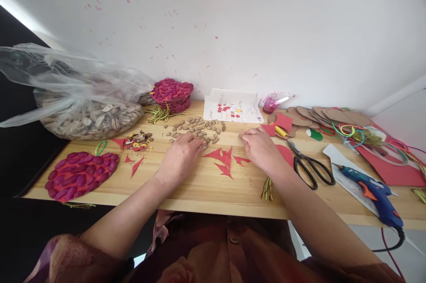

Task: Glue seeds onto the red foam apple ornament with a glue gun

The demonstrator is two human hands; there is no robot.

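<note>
Both hands lay palm down on the wooden counter [206, 190]. The left hand [181, 156] rested at the near edge of a scatter of pale seeds [196, 128], its fingers curled loosely over the nearest ones; whether it pinched a seed could not be told. The right hand [261, 147] lay just beside it, fingers bent and tips pressed to the wood near the seeds — it seemed to hold nothing, though the fingertips were hidden.

Between the two hands lay red paper scraps [223, 161], pointed and jagged. A round red paper piece [286, 155] showed partly under the right wrist. Just to the right lay black scissors [311, 165], blades closed, and farther right a blue glue gun [377, 194] on a white sheet.

At the left end sat a red heart covered in magenta seeds [80, 175] with a green loop at its top. Behind it slumped a clear plastic bag [76, 96] of husks, and next to that a stack of finished magenta pieces [172, 94]. Against the wall lay a white sheet with red stars [233, 108], a pink cup [271, 102] and cardboard cutouts [326, 116] — coloured bands tangled beside them.
</note>
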